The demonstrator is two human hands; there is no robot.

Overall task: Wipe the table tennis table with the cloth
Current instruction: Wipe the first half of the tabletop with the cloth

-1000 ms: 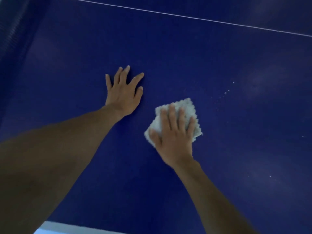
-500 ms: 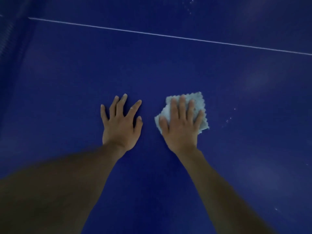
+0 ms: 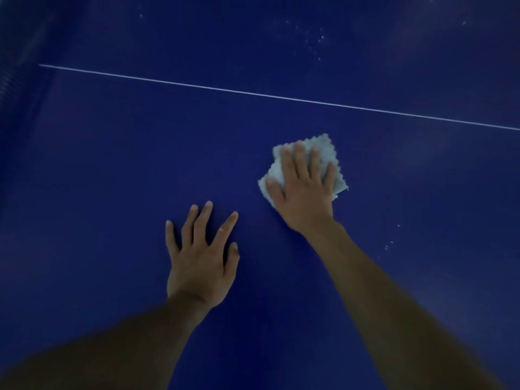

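Note:
The dark blue table tennis table fills the view. A small folded pale cloth with a zigzag edge lies on it right of centre. My right hand presses flat on the cloth with straight fingers, covering most of it. My left hand rests flat on the bare table, fingers spread, below and left of the cloth and apart from it.
A thin white line crosses the table beyond the cloth, from upper left to right. Pale specks dot the surface past the line, and a few more specks lie right of my right forearm. The net's dark mesh borders the left side.
My right hand has pushed the cloth forward, closer to the white line, now ahead of my left hand. The view has tilted up, so both hands sit lower in frame.

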